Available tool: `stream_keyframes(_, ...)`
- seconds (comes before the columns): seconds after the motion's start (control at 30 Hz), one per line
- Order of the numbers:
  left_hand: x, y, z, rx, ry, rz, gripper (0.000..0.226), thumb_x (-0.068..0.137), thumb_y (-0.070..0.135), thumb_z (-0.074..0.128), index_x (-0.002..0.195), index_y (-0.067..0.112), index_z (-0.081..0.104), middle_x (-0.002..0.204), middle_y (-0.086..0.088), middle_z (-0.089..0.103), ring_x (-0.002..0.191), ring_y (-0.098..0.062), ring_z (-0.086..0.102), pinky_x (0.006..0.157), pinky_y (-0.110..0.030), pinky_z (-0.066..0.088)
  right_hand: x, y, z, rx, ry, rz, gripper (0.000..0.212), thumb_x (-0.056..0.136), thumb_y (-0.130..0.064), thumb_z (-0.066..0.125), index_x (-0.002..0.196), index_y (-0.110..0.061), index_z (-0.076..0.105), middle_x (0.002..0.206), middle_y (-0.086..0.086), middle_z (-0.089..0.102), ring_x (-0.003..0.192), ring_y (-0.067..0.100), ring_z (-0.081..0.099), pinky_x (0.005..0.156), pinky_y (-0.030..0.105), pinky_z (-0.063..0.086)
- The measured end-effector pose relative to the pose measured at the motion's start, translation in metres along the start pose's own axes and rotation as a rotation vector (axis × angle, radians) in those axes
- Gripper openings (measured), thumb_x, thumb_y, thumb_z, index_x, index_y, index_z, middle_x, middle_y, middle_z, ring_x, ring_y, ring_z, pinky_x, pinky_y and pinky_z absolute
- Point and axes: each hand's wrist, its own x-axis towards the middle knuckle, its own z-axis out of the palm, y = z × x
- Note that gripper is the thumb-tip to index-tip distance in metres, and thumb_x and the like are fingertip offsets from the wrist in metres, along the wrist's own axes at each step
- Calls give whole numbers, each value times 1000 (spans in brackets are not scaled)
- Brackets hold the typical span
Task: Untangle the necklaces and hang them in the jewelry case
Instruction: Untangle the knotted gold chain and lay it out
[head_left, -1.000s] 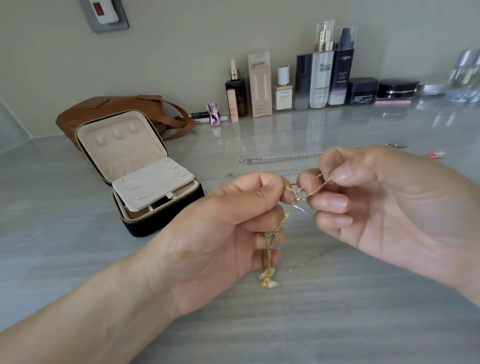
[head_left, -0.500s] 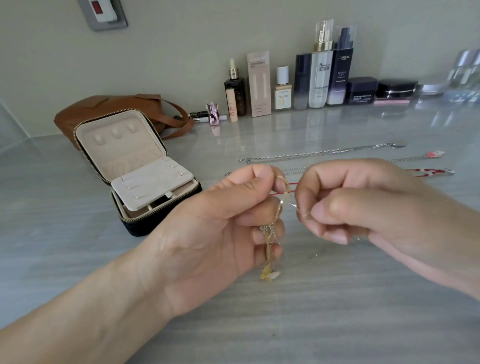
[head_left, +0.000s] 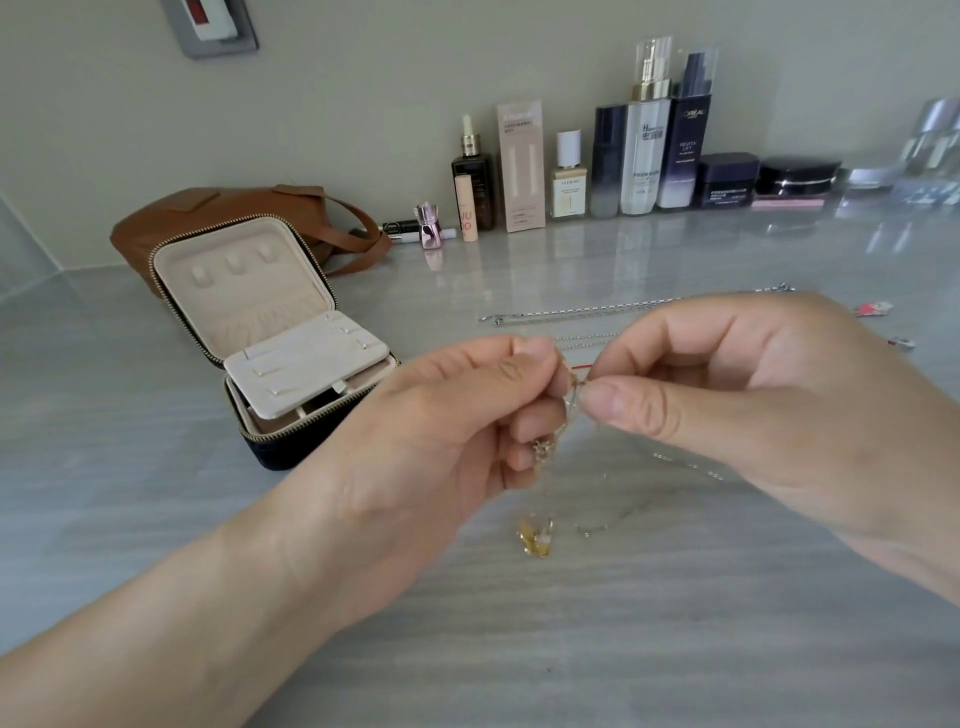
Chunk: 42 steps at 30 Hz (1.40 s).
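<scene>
**Gold necklace pinched in both hands above the counter**

We record the gold necklace (head_left: 544, 448) held in the air between the two hands, to the right of the open jewelry case (head_left: 270, 332). The left hand (head_left: 447, 431) pinches the fine chain between thumb and forefinger. The right hand (head_left: 727, 395) pinches it just beside that, so the two grips nearly touch. Below the left fingers the chain bunches, then hangs to a gold pendant (head_left: 535, 538) low over the counter (head_left: 623, 623); we cannot tell whether it touches. A thinner silver chain (head_left: 685, 462) trails from under the right hand.

Behind the hands, partly hidden by them, long silver chains (head_left: 582, 312) lie stretched out. The case has a dark shell, a zip rim and a cream velvety lining, with its lid upright. A brown bag (head_left: 234, 208) sits behind it, and cosmetic bottles (head_left: 644, 156) line the wall. The counter is grey, streaked and glossy.
</scene>
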Motion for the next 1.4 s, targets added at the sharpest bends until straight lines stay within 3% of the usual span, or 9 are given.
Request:
stream_keyframes(0.33,2,2,-3,66,92,2,25,73,31,52,51,23,60,50,7,52,46,-9,43,48,-18,38,-1,3,-4,-13,74,26,11,59,-36,68,68,-29,72,57,-7,66,52,0,53,51,9,40)
stream_keyframes(0.47,-1,2,0,110,138,31,22,73,30,51,54,22,60,60,3,65,49,-9,46,49,-18,38,-3,1,-3,13,35,-3,13,59,-39,72,65,-27,71,57,-4,67,52,1,54,52,11,42)
stream_keyframes(0.7,-4,2,1,154,158,94,21,77,31,50,60,23,61,65,6,66,54,-8,46,53,-18,38,-5,1,2,-131,-15,-71,8,63,-39,69,67,-34,73,56,-9,65,50,-3,52,50,6,39)
stream_keyframes(0.87,-4,2,2,154,118,124,20,80,30,48,64,23,57,69,1,70,56,-10,46,55,-18,38,-6,-2,0,-112,31,-115,10,69,-30,64,65,-24,71,41,-11,49,40,-1,42,42,3,29)
stream_keyframes(0.93,-5,2,3,161,84,130,20,81,29,47,65,24,57,70,-2,71,57,-11,46,55,-18,38,-3,-1,-2,-72,56,-93,9,66,-28,65,74,-25,69,53,-3,58,46,0,48,45,7,37)
stream_keyframes(1.0,-5,1,4,163,60,140,21,82,29,47,64,25,58,69,-1,70,58,-12,47,56,-19,38,-2,1,-3,-68,29,-55,19,65,-31,65,83,-31,69,64,3,62,54,16,56,50,16,45)
stream_keyframes(1.13,-5,-1,4,194,53,153,19,81,29,52,64,23,59,69,-8,61,63,-16,48,59,-25,35,-2,3,1,-86,-22,-33,16,64,-35,66,78,-32,72,66,6,67,65,27,62,62,37,51)
stream_keyframes(1.27,-5,0,2,245,19,157,15,81,33,56,67,27,58,71,-6,69,64,-17,49,59,-20,39,0,0,-3,-120,10,-45,12,65,-41,71,73,-32,72,63,-2,69,56,12,56,53,16,43)
stream_keyframes(1.4,-5,1,2,208,56,146,21,80,32,49,63,26,59,62,3,63,57,-12,47,57,-20,38,-1,-4,-4,-175,97,-41,22,57,-50,61,74,-38,71,61,1,67,53,19,52,48,17,39)
